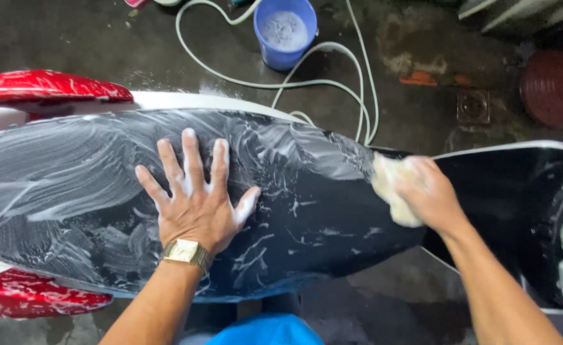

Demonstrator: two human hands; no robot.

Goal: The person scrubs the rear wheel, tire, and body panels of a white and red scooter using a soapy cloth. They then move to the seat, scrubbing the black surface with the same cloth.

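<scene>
Wet concrete floor [102,45] lies behind the soapy black seat [307,211], left hand [195,204] pressing fingers [192,156] spread flat, right hand [428,195] clamped on a sponge [390,185].

Head camera, straight down, close — scooter seat [166,191] (single view)

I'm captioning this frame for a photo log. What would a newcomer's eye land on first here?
First, the long black scooter seat across the middle, streaked with white soap suds. The left hand lies flat and spread on it, a gold wristwatch on the wrist, while the right hand presses a pale sponge against the seat's front end. Behind, a blue bucket of foamy water stands on the wet floor beside a looping hose.
</scene>
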